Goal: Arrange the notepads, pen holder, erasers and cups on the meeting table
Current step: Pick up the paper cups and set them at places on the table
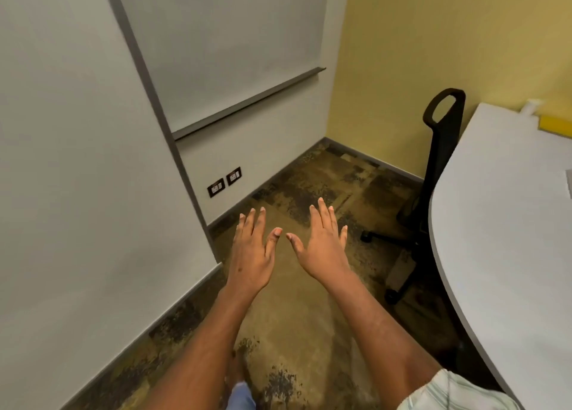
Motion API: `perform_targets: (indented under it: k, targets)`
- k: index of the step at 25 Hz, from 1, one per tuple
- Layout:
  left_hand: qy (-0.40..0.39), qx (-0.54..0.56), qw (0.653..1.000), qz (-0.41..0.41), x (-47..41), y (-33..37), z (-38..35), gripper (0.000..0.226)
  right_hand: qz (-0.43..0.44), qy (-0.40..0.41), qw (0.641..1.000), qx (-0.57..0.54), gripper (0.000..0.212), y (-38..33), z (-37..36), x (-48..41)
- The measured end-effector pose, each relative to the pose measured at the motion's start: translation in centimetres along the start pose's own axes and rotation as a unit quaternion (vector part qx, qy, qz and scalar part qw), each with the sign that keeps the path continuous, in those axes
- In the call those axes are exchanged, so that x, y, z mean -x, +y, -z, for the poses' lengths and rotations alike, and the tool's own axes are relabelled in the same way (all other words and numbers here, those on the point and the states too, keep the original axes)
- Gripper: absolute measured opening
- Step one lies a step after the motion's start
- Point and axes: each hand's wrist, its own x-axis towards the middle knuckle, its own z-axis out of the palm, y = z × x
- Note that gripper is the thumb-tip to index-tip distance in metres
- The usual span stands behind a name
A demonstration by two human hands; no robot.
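Observation:
My left hand and my right hand are stretched out side by side over the floor, palms down, fingers straight and spread, holding nothing. The white meeting table curves along the right edge of the view, well to the right of both hands. At its far end lies a yellow flat item, perhaps a notepad, with a small white object beside it. A grey item is cut off by the right edge. No cups, erasers or pen holder can be seen.
A black office chair stands between the table and the yellow wall. A whiteboard with a tray hangs on the white wall ahead, with two wall sockets below it. Brown patterned carpet covers the floor under my hands.

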Motion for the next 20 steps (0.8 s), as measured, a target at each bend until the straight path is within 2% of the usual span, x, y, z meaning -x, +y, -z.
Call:
perform_targets:
  k: [6,11,16,20]
  targets:
    - [-0.061,0.006,0.994,-0.087,-18.0,-2.4,-3.3,0.065,-0.085,0.05,0.995,0.013,0.079,-1.2,-1.7,-14.8]
    - [-0.114,0.027,0.981,-0.154,-30.4,-1.3,-4.4,0.059,-0.143,0.107,0.984,0.028,0.077,-1.4,-1.4,-24.1]
    - [-0.15,0.061,0.966,-0.2,-40.9,0.7,-8.5,0.063,-0.213,0.136,0.967,0.039,0.08,2.7,-1.8,-33.1]
    - [-0.154,0.07,0.962,-0.216,-49.3,3.0,-12.6,0.075,-0.22,0.15,0.963,0.034,0.082,6.4,-1.4,-42.2]
